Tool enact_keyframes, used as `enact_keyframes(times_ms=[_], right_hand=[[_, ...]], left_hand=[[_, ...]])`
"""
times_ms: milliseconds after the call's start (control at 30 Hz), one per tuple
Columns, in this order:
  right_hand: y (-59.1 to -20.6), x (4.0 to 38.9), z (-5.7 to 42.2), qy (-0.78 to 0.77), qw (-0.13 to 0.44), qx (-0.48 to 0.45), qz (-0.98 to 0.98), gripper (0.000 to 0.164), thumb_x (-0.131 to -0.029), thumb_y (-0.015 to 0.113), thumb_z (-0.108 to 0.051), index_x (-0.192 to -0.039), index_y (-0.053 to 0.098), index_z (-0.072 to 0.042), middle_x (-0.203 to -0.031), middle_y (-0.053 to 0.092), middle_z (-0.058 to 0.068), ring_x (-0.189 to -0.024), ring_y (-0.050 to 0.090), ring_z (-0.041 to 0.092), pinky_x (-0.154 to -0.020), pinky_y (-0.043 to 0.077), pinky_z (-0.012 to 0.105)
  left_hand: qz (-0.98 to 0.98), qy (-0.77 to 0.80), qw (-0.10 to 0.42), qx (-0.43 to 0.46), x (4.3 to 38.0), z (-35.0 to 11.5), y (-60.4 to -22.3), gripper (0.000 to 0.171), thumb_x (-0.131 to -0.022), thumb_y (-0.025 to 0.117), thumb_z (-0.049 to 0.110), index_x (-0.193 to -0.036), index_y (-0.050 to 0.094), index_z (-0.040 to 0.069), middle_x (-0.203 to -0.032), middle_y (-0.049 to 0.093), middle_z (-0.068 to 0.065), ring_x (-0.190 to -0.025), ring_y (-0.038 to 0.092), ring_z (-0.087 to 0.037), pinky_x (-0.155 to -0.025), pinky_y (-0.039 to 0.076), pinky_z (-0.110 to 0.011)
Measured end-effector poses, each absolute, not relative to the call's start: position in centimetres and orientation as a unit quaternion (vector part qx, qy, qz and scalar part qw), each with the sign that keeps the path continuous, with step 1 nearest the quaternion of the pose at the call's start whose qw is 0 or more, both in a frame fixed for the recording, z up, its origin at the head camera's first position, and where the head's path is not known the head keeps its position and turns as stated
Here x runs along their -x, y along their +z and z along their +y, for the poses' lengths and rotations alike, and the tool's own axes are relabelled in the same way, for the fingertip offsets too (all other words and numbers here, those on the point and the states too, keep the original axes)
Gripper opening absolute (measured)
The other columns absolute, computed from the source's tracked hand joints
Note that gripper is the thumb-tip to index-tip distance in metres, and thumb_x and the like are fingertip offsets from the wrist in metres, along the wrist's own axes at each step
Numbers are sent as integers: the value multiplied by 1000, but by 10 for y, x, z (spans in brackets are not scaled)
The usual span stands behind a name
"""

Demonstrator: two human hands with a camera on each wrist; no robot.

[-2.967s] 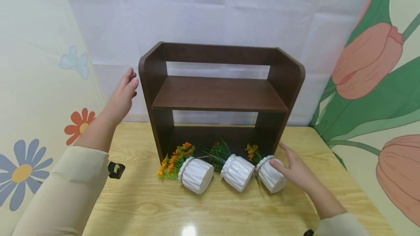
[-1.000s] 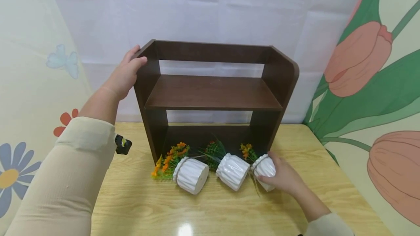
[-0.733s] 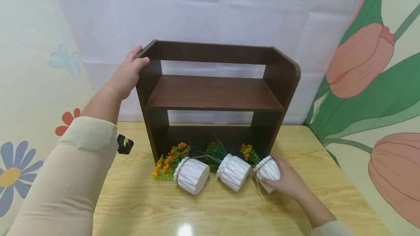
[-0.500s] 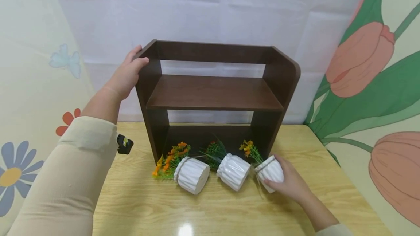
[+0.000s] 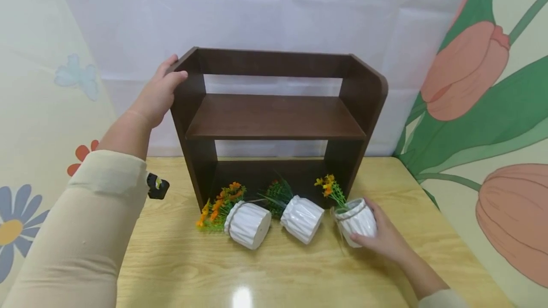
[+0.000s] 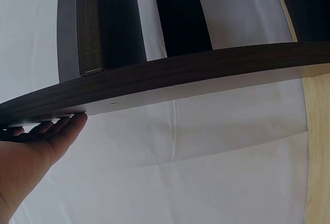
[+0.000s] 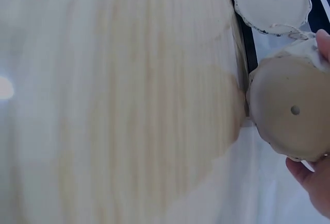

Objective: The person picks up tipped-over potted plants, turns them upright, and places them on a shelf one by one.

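Observation:
With its thumb over the front edge and its fingers on the outer face, my left hand [image 5: 155, 96] grips the left side panel of a dark brown two-tier shelf [image 5: 276, 118]. The left wrist view shows those fingers [image 6: 67, 131] against the panel. My right hand [image 5: 387, 240] holds a white pleated flowerpot [image 5: 359, 222] with yellow-orange artificial flowers [image 5: 330, 187]. This pot is tilted, its mouth partly visible; the right wrist view shows its round base [image 7: 289, 105] with a small hole. The fingers behind the pot are hidden in the head view.
Two more white flowerpots lie on their sides before the shelf: a middle one [image 5: 302, 219] with dark green leaves and a left one [image 5: 248, 225] with orange flowers. All stand on a wooden table [image 5: 274, 274]. A white cloth [image 5: 239, 8] hangs behind.
My left hand has moved from beside the shelf onto its side panel. My right hand has taken hold of the right flowerpot and tipped it more upright, shifting it slightly right.

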State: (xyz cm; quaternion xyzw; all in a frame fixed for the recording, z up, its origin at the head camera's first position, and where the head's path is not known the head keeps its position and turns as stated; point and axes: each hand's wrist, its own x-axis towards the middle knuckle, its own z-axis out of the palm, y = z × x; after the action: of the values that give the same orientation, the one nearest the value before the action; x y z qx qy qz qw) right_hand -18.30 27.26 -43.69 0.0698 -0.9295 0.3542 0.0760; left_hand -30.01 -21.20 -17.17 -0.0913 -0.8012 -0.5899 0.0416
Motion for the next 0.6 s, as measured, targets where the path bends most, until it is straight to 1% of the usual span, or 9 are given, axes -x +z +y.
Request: enact_keyframes(times_ms=[200, 433, 600], right_hand=[[-437, 179, 279, 369, 51, -56, -926, 112, -70, 87, -32, -154, 18, -4, -143, 41, 32, -112, 57, 40, -84, 51, 45], [-435, 174, 283, 391, 51, -75, -916, 113, -69, 88, -24, -153, 16, 2, -143, 40, 33, -114, 55, 42, -87, 49, 46], [-436, 172, 285, 393, 54, -78, -915, 113, -68, 88, -23, -153, 17, 2, -142, 40, 33, -116, 54, 43, -90, 48, 48]], left_hand=[[-802, -590, 42, 87, 299, -211, -170, 68, -100, 33, 45, -158, -2, 36, -166, 2, -4, -147, 17, -26, -123, 10, -46], [-807, -584, 41, 79, 298, -214, -170, 67, -100, 32, 47, -157, -2, 38, -167, 2, -5, -148, 16, -28, -123, 9, -49], [-807, -585, 39, 78, 298, -214, -170, 67, -100, 32, 46, -157, -3, 38, -167, 2, -5, -148, 18, -28, -123, 11, -48]])
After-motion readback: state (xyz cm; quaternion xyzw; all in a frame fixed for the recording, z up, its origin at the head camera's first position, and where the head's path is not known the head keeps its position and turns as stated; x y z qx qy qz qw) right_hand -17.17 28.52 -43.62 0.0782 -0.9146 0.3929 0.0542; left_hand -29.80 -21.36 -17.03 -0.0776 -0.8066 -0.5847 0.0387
